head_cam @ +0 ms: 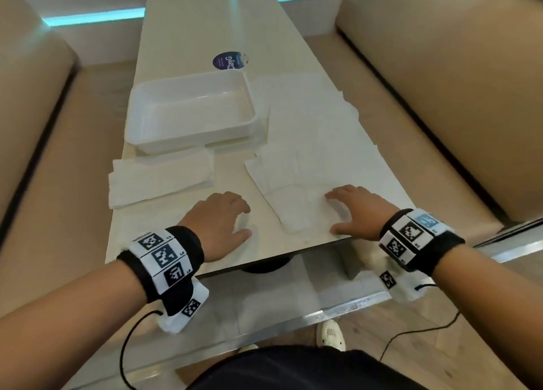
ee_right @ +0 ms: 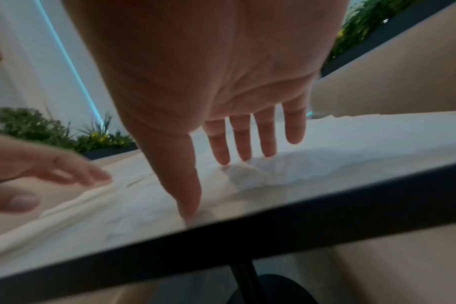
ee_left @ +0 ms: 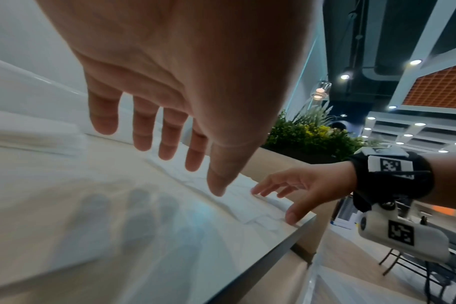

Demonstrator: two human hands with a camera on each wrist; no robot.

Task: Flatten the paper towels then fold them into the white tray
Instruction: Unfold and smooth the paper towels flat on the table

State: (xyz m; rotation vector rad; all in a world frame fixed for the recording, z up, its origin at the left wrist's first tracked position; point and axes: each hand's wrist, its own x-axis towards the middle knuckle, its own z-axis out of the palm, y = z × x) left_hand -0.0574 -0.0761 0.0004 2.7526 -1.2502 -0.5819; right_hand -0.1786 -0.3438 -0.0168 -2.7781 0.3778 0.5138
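- Both grips are spread wide and holding nothing: the left hand [head_cam: 223, 222] is hovering palm-down with straight fingers, while the right hand [head_cam: 357, 210] is lying flat, its thumb and fingertips [ee_right: 223, 158] touching the crumpled paper towel [head_cam: 293, 210].
- The palms look set down this way to press the towel flat, not to pick it up; that's my reading of the flattening step.
- That towel is lying near the front edge of the surface [head_cam: 182, 242], in front of the white tray [head_cam: 191, 110] and to its right, its rumpled middle bulging between the two hands.
- Its long axis is running roughly away from the person, tilted slightly left, joining a wider spread of loose towels [head_cam: 311, 119] just beside the tray's right wall.
- A folded stack of towels [head_cam: 161, 178] is waiting directly in front of the tray, long axis running left to right.
- The tray itself is sitting with nothing visible inside, so no folded towel has gone in yet.
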